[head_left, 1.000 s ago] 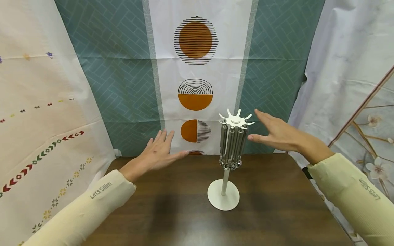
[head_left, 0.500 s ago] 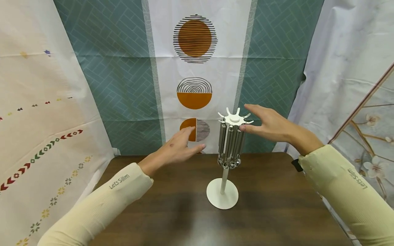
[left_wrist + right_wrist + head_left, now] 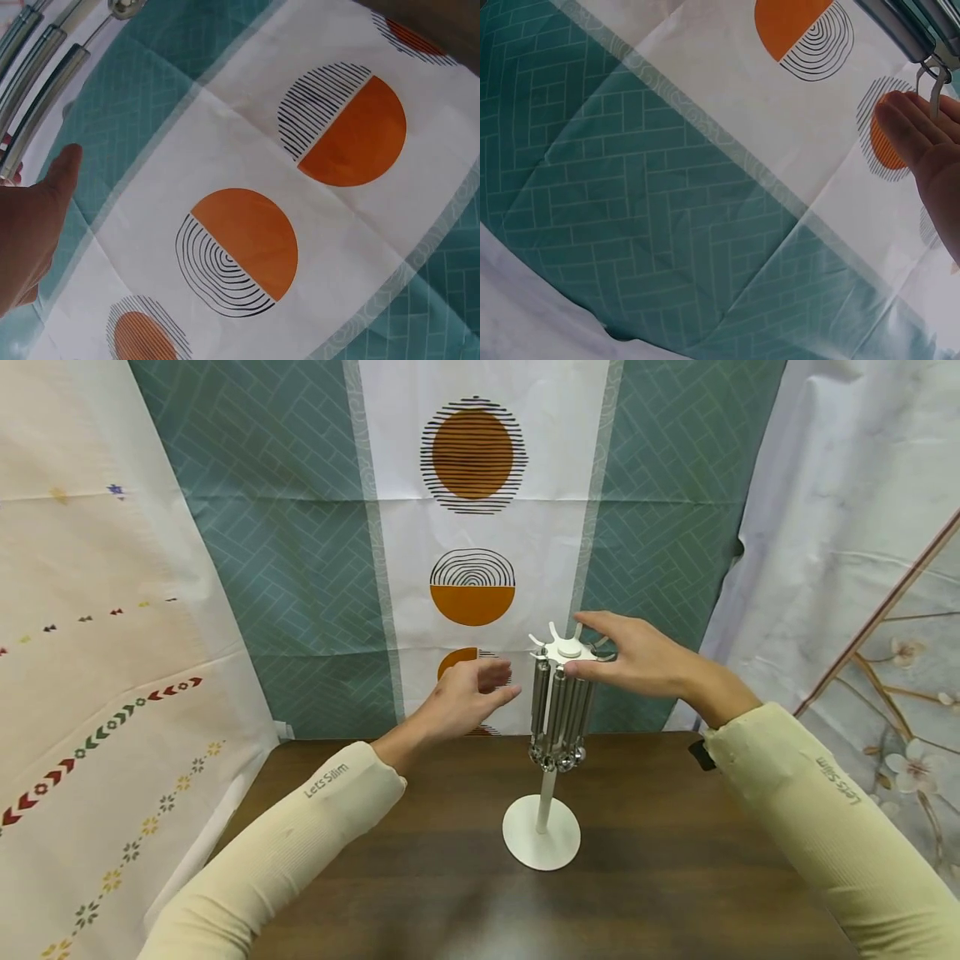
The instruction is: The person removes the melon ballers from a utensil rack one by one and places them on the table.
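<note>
A white utensil stand (image 3: 542,852) with a round base and a top of curved hooks (image 3: 567,648) stands upright on the table. Several metal-handled utensils (image 3: 558,710) hang from it, their small rounded ends down. My right hand (image 3: 651,658) is at the right of the hooks, thumb in front and fingers behind. In the right wrist view, its straight fingers (image 3: 909,124) overlap a hook (image 3: 935,101). My left hand (image 3: 459,703) hovers left of the stand, apart from it, thumb toward the utensils. The left wrist view shows that thumb (image 3: 64,169) beside the handles (image 3: 49,112).
The brown wooden table (image 3: 637,877) lies under both arms. Behind it hangs a green and white cloth (image 3: 300,568) with orange circles. Patterned pale cloths hang at the left (image 3: 82,552) and right (image 3: 847,527). A small black object (image 3: 702,755) shows by the right sleeve.
My left hand has moved right toward the stand. My right hand has moved left and slightly up, now overlapping the hooks. The stand stays in place.
</note>
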Available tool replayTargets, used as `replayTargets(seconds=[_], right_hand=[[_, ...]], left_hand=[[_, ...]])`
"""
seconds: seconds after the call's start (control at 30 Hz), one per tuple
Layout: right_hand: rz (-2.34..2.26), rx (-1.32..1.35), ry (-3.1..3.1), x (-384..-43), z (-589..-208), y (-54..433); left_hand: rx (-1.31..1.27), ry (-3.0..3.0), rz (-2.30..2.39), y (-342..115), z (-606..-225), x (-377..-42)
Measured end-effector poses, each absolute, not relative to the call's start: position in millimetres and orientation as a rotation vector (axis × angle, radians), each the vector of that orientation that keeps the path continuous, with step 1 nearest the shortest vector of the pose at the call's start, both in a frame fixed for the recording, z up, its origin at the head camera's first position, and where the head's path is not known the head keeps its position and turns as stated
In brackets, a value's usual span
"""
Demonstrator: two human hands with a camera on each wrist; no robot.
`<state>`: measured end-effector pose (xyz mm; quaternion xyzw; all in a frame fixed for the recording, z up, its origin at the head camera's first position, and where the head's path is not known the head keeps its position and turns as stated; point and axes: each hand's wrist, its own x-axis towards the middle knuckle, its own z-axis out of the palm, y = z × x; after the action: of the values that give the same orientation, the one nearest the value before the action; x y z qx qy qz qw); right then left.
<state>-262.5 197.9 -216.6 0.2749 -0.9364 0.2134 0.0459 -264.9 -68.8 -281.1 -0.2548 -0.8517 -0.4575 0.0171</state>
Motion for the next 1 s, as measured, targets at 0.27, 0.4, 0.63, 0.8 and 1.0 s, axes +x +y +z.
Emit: replayTargets(seconds=[0.27, 0.4, 0.63, 0.8, 1.0], right_hand=[[0.664, 0.889, -2.812, -267.3, -221.9, 202.4], [0.710, 0.925, -2.780, -271.4, -226.3, 206.6], [0.775, 1.029, -2.710, -277.6, -228.6, 213.0], [0.803, 1.053, -2.685, -279.7, -231.5, 214.8], [0.817, 1.073, -2.660, -279.8, -233.4, 215.0]], left_hand=[[-0.799, -2.582, -1.508, -62.4, -285.6, -272.1], [-0.794, -2.555, -1.531, -57.5, -288.9, -273.8], [-0.820, -2.486, -1.590, -51.0, -293.3, -277.9], [-0.848, -2.431, -1.697, -47.8, -297.6, -281.7], [-0.876, -2.385, -1.761, -43.6, -304.4, -284.1]])
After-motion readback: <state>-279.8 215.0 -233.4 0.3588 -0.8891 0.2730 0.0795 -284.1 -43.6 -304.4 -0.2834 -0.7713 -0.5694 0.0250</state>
